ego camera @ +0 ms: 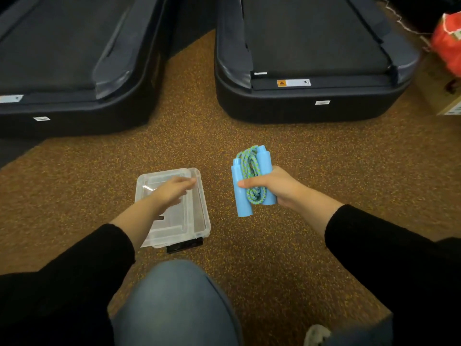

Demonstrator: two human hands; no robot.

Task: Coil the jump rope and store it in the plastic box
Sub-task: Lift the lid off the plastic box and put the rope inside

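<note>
The jump rope is coiled into a bundle, blue-green cord between two light blue handles. My right hand grips the bundle around its middle, held above the speckled floor to the right of the box. The clear plastic box sits on the floor with its lid on and a black latch at its near edge. My left hand reaches out over the lid with straight fingers; whether it touches the lid I cannot tell.
Two dark treadmills, one at the far left and one at the far right, stand behind the box with a strip of floor between them. A red bag and a cardboard box lie at the right edge. My knee is just below the box.
</note>
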